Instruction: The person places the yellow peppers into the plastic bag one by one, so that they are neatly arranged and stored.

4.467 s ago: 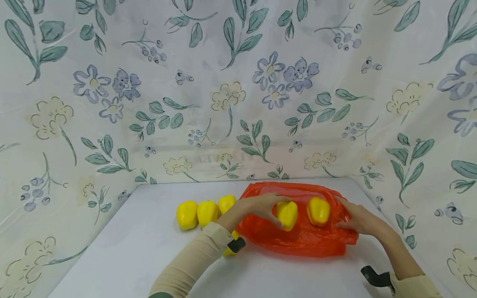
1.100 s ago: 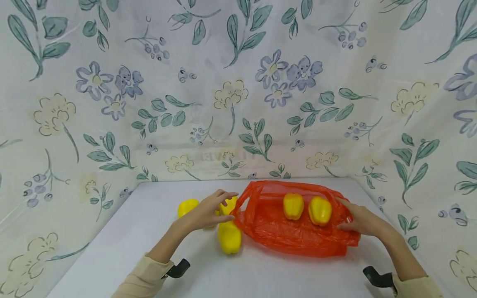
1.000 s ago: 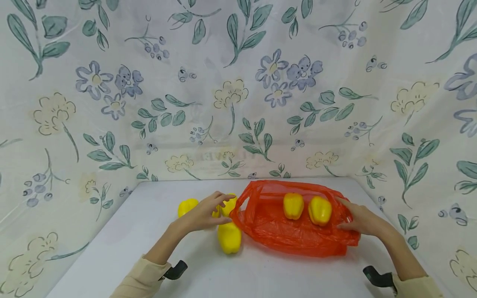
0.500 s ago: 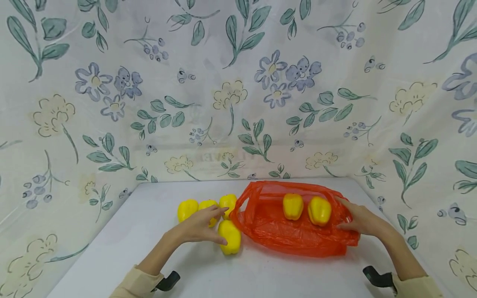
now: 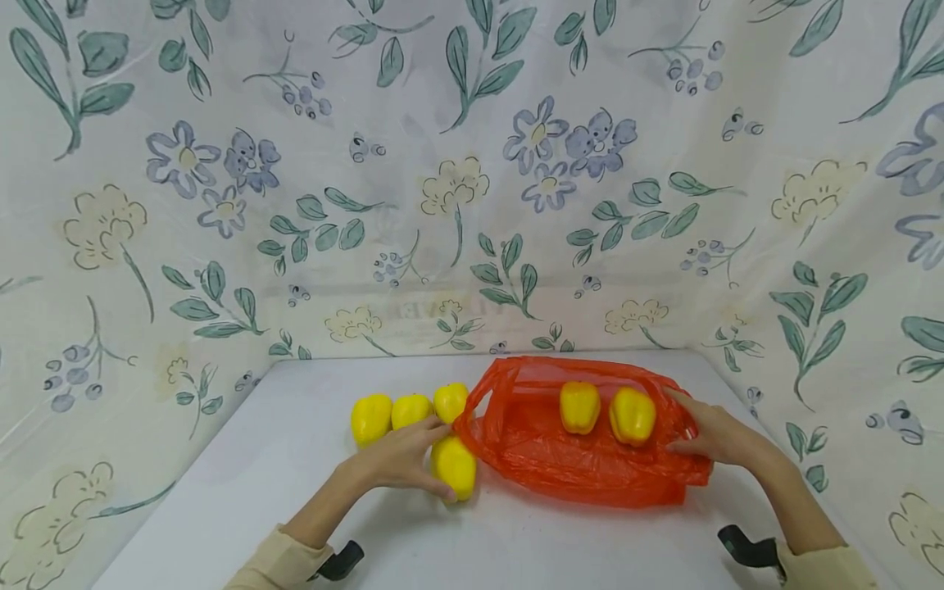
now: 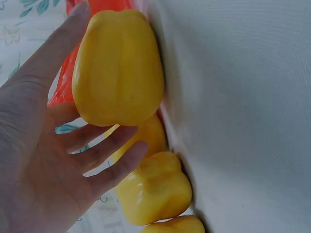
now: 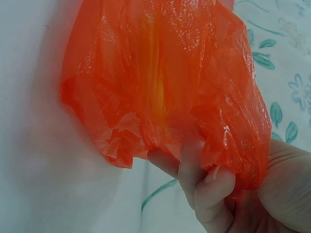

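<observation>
My left hand [image 5: 394, 459] is at the nearest of several loose yellow bell peppers, its thumb and fingers spread on either side of this bell pepper [image 5: 456, 469]. In the left wrist view the fingers look fairly straight beside the bell pepper [image 6: 119, 68], not wrapped round it. My right hand [image 5: 714, 430] grips the right end of a red plastic bag [image 5: 583, 479]. In the right wrist view, curled fingers [image 7: 214, 187] hold the crumpled film. Two yellow bell peppers, a left one [image 5: 579, 408] and a right one [image 5: 633, 416], show in the bag.
Behind the left hand, three more yellow bell peppers stand in a row: one at the left [image 5: 371, 419], one in the middle [image 5: 411, 410] and one beside the bag handle [image 5: 451, 401]. The white table [image 5: 243, 483] meets a floral curtain [image 5: 457, 246] at the back.
Earlier the left hand was over the bag at a bell pepper, which now sits there released. That hand then moved left and down to the nearest loose one. The right hand keeps its grip.
</observation>
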`<state>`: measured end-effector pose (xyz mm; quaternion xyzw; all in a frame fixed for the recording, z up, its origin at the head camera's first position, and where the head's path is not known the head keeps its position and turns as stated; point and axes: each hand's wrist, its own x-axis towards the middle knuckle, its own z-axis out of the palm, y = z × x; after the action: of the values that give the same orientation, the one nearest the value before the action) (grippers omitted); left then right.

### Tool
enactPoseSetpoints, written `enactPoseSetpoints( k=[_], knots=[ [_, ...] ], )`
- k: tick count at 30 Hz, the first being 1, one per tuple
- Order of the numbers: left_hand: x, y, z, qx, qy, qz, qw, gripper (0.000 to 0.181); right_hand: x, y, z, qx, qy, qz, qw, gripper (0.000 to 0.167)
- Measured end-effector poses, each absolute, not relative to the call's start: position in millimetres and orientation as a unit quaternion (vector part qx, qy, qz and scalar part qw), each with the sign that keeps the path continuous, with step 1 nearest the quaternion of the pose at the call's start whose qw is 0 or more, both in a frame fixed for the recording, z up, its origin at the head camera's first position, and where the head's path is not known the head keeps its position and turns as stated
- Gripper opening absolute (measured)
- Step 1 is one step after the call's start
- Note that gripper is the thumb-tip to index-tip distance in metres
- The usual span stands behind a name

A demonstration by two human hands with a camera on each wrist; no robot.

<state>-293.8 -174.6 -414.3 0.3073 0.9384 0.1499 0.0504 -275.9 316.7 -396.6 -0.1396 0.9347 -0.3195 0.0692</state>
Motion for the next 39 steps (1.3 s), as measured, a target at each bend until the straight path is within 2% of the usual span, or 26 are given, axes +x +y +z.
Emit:
enactPoseSetpoints(
  k=[12,19,26,39],
  knots=[
    [-296.0,-175.2,-416.3,0.306,0.937,0.155,0.06,0.094,-278.2,316.5,-398.2,-0.132,0.936,-0.319,0.071,0.092],
    [-295.2,-178.7,-415.9,0.299,0.934,0.174,0.087,0.091,-278.3,315.6,-398.9,-0.131,0.932,-0.329,0.075,0.091],
    [-289.9,-182.4,-416.8,0.323,0.924,0.184,0.093,0.092,-277.0,315.3,-398.6,-0.14,0.934,-0.322,0.067,0.091],
    [-266.9,-176.7,-394.0,0.358,0.905,0.196,0.115,0.086,-277.8,315.5,-399.7,-0.139,0.932,-0.326,0.073,0.089]
  ],
)
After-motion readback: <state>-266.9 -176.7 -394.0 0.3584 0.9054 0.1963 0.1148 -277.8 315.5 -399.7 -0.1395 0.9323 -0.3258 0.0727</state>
